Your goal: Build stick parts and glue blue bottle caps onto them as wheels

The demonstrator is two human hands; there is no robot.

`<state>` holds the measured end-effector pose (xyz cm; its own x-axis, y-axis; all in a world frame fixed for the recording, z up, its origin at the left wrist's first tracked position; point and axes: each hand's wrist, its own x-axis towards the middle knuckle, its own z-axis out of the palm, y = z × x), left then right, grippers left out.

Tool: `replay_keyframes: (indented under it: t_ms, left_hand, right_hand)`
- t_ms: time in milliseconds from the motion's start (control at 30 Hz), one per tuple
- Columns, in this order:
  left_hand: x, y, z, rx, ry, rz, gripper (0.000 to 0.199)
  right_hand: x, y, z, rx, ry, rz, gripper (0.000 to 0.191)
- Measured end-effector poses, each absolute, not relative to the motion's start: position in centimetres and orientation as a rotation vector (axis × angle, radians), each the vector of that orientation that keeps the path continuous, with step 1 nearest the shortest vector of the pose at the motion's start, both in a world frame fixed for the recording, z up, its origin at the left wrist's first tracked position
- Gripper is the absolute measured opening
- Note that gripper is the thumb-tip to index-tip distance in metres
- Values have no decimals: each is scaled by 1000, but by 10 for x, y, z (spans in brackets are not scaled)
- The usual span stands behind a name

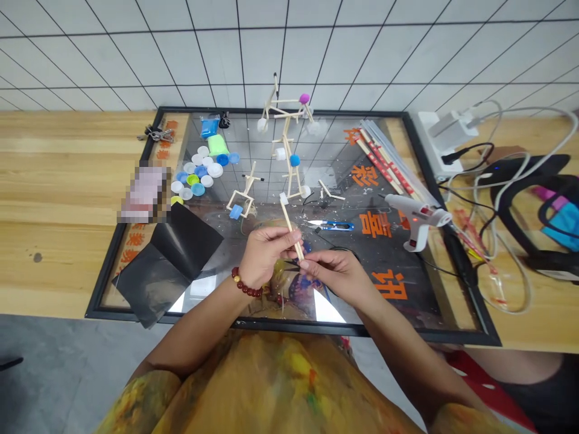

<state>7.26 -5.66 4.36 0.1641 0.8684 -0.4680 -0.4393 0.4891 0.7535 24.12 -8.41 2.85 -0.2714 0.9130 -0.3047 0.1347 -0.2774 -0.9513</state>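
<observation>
My left hand (266, 256) pinches a pair of pale wooden sticks (288, 220) near their middle. At their far end is a white bottle cap (283, 198). The fingertips of my right hand (332, 271) close on the near end of the same sticks. Beyond them stands a stick structure (286, 144) with white, blue and magenta pieces on it. A smaller stick frame with a light blue cap (236, 211) lies to its left. Blue-handled snips (337, 226) rest to the right of the sticks, below a small joined stick piece (331, 193).
Bottle caps (198, 175), a green packet (218, 145), a phone (143, 193) and black sheets (169, 259) lie left. Right are a glue gun (418, 218), packaged chopsticks (389, 160), a power strip (434, 144) and looping cables (525, 241). A black-framed glass panel (289, 328) covers the table.
</observation>
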Motion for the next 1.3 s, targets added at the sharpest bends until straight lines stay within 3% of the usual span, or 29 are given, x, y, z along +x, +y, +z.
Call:
replay_keyframes:
  t_ms: [400,767,833,967,1033,1167,1300]
  left_hand:
    - [79,-59,29,360,1024,912,47]
    - [79,-60,29,401,982,889,47]
    - [78,-58,29,395,1018,919,47]
    - [74,-54,32,379,1073,962,46]
    - [72,-52,33,375,1076,969,45]
    - [72,-51,34,367,1070,973,45]
    - [73,-51,33,362,1074,999,47]
  right_hand:
    - [247,-89,20,-1448,-1057,1886,43]
    - [247,-88,20,-1394,-1180,1770,45]
    - [253,-90,22,-1420,-1368,1587,42]
    - [284,-94,28,-1514,-1950,813,25]
    - [302,-96,30,-1513,-2244,550,26]
    - [318,-101,27,-1408,-2574,395,35]
    - [311,-101,24,-1351,-2695,260,31]
